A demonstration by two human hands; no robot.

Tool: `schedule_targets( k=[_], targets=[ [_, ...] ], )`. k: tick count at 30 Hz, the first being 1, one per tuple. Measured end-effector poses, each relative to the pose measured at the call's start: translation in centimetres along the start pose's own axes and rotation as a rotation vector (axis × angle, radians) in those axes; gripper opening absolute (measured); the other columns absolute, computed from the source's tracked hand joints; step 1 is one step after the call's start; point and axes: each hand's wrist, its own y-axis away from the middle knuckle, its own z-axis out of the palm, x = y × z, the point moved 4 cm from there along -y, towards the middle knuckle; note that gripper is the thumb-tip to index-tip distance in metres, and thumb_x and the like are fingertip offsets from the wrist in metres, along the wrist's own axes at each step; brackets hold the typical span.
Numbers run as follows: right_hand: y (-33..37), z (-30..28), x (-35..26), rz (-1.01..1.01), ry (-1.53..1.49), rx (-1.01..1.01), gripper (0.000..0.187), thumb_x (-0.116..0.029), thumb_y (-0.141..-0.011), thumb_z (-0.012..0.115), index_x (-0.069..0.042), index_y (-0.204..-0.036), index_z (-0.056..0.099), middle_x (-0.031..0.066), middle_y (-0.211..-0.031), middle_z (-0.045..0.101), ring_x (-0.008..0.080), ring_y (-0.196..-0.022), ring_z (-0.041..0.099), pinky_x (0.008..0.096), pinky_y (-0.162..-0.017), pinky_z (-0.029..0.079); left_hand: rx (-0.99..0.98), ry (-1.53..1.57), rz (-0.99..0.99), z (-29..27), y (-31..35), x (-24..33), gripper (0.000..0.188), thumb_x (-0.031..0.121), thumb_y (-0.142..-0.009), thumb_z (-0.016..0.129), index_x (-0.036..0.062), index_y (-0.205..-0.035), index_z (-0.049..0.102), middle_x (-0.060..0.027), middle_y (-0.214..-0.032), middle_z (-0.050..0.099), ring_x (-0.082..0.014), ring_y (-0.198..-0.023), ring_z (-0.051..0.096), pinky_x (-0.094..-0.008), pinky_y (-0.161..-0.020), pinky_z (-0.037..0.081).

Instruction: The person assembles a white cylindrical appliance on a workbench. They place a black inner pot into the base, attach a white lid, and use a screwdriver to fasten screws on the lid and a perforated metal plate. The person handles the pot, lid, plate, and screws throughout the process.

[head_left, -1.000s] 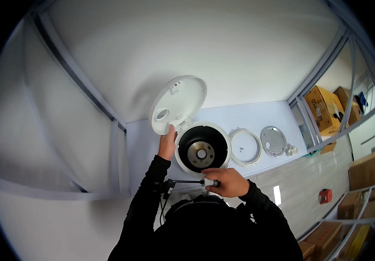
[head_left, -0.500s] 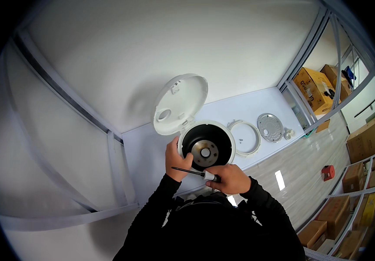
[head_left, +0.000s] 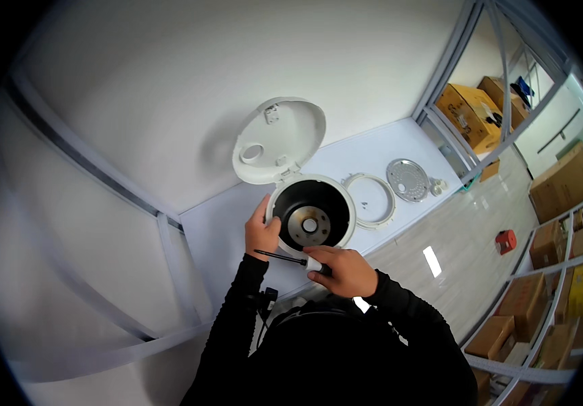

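On the far left we see a grey beam (head_left: 85, 152) running down along a pale wall (head_left: 163, 74). The table (head_left: 213, 216) starts to the right of its foot. Our left hand (head_left: 262, 237) lies against the left side of the cooker (head_left: 352, 215), fingers on the outer wall and thumb at the rim; at this angle we cannot tell whether it grips or merely rests. The lid (head_left: 288, 139) stands tilted up and open on its hinge behind the cooker, which sits on the table near us. We look straight down into its dark interior, where a metal plate (head_left: 298, 225) with a round centre lies at the bottom. In front of the near rim, the screwdriver (head_left: 313, 264) points left, its shaft tip over our left wrist. Our right hand (head_left: 348, 272) is closed around its handle. Just right of the cooker lies a white ring (head_left: 391, 203) with small screws (head_left: 364, 204) inside it, then a perforated disc (head_left: 411, 177) and small white parts (head_left: 439, 187). Beyond the table we see a yellow carton (head_left: 471, 118), a red stool (head_left: 506, 241) on the floor (head_left: 464, 230) and shelved boxes (head_left: 523, 301).
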Motion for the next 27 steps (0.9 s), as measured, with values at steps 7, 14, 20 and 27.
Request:
schedule_targets(
  k=[7,14,20,27],
  targets=[
    [1.3,-2.0,1.0,0.085,-0.013,0.122,0.041,-0.02,-0.092,0.076,-0.006,-0.128,0.063,0.0146,-0.103,0.069,0.0304,-0.073,0.066,0.0389,-0.068,0.053,0.123,-0.206,0.204,-0.8,0.6,3.8,0.041,0.002,-0.083,0.069,0.0006,-0.123,0.064,-0.0152,-0.122,0.063,-0.0326,-0.111,0.065,-0.0402,-0.096,0.053],
    [2.4,-4.4,3.1,0.166,-0.107,0.247,0.036,-0.015,-0.095,0.074,-0.003,-0.126,0.062,0.0111,-0.093,0.068,0.0227,-0.072,0.064,0.0339,-0.067,0.051,0.108,-0.225,0.255,-0.5,2.0,10.4,0.026,0.001,-0.081,0.07,0.003,-0.107,0.068,-0.0123,-0.112,0.065,-0.0297,-0.099,0.065,-0.0377,-0.087,0.053],
    [3.2,-7.4,6.1,0.241,-0.117,0.458,0.046,-0.011,-0.086,0.076,-0.004,-0.129,0.06,0.0156,-0.089,0.065,0.0286,-0.077,0.064,0.036,-0.071,0.052,-0.083,-0.149,0.246,2.7,3.0,14.3,0.024,0.0,-0.082,0.07,0.0038,-0.105,0.069,-0.01,-0.107,0.066,-0.0264,-0.092,0.065,-0.0355,-0.081,0.053],
    [4.9,-12.4,12.2,0.183,-0.239,0.521,0.062,0.002,-0.081,0.061,0.003,-0.141,0.046,0.0217,-0.112,0.062,0.0303,-0.097,0.064,0.0366,-0.087,0.051,-0.177,-0.268,0.497,8.9,2.5,18.0,0.02,0.0,-0.082,0.071,0.0024,-0.102,0.07,-0.0113,-0.103,0.067,-0.0279,-0.091,0.065,-0.0357,-0.076,0.052]
  ],
)
